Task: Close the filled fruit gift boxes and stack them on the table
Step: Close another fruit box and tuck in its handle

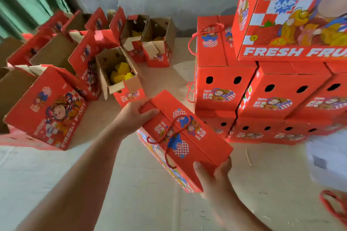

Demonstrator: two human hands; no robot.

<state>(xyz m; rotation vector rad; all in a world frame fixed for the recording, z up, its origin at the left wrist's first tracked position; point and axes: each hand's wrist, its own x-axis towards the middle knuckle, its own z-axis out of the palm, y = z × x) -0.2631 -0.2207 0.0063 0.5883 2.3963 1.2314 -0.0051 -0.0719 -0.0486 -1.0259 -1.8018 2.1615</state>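
**Closed box carried toward the stack**

A closed gift box (185, 137) is held in the lower centre of the frame, tilted, clear of the table (56, 184). The left hand (134, 116) is clamped on its far end, fingers curled over the top edge; the right hand (214, 180) grips the near end, thumb on top. The rope handle (169, 140) lies loose across the lid.

The stack of closed boxes (262, 99) stands at the right of the frame, just beyond the held box.

Judgement: the box should be levelled before being set down, its edges lined up with the box beneath, and the rope kept from being trapped. The free slot on the stack cannot be made out, probably out of frame.

Open boxes (120, 73) with yellow fruit wait at upper left.
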